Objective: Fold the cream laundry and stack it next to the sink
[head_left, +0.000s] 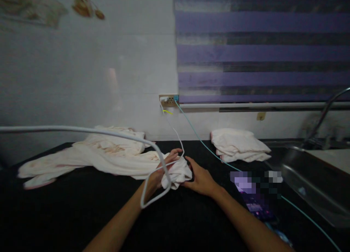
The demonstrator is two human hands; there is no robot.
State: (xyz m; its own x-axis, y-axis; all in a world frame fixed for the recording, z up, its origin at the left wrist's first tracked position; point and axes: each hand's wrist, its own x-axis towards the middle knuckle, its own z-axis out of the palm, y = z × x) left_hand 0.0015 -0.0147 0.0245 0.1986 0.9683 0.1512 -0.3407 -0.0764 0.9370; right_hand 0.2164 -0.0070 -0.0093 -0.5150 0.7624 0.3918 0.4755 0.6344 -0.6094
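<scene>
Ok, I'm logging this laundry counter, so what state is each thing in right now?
Small cloth: bunched up, held between both hands.
Left hand: closed on the cloth.
Right hand: gripping the cloth's right side.
Loose cloths: unfolded, spread on the counter.
Folded stack: neatly folded, untouched.
White cable: plugged into the wall socket.
Blue cable: plugged in too.
Blind: lowered.

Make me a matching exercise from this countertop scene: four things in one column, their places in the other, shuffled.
Things:
1. bunched white cloth
2. folded cloth stack
3. wall socket
4. phone

Places:
A. on the wall, below the blind's left corner
B. between the left hand and right hand
C. flat on the counter, right of the right forearm
D. by the wall, left of the sink

Pairs: 1-B, 2-D, 3-A, 4-C
</scene>
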